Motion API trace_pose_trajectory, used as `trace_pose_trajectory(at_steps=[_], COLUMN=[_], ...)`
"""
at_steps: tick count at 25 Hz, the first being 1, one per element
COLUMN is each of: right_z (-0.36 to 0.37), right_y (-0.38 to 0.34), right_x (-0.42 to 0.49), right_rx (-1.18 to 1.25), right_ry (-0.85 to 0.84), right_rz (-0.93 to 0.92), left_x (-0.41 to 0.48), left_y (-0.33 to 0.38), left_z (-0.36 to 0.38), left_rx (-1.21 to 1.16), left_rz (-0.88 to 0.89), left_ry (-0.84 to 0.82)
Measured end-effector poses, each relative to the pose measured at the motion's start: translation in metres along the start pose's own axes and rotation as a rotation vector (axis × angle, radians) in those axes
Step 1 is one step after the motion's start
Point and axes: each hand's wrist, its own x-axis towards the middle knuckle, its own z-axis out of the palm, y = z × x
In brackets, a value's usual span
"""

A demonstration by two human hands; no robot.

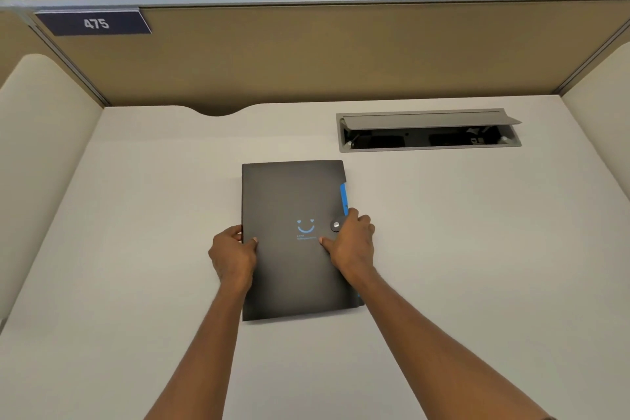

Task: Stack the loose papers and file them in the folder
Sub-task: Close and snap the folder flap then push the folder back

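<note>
Folder, dark with a blue smiley print, lies closed and flat on the pale desk, near its middle, with a blue tab showing along its right edge. Your left hand grips the folder's left edge, thumb on top of the cover and fingers curled round the side. Your right hand grasps the right edge beside the round snap button, thumb pressed on the cover. Farther back on the right, the desk's cable hatch stands open. No loose papers show.
</note>
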Motion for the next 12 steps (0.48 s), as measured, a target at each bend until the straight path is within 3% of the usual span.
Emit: trace_pose_trajectory(at_steps=[12], right_z=[-0.005], right_y=[-0.079], right_x=[0.094], right_rx=[-0.022], right_ry=[0.046], right_rz=[-0.025], left_x=[0.105], left_y=[0.069], left_z=[0.015], left_rx=[0.029], left_rz=[0.094], left_ry=[-0.048])
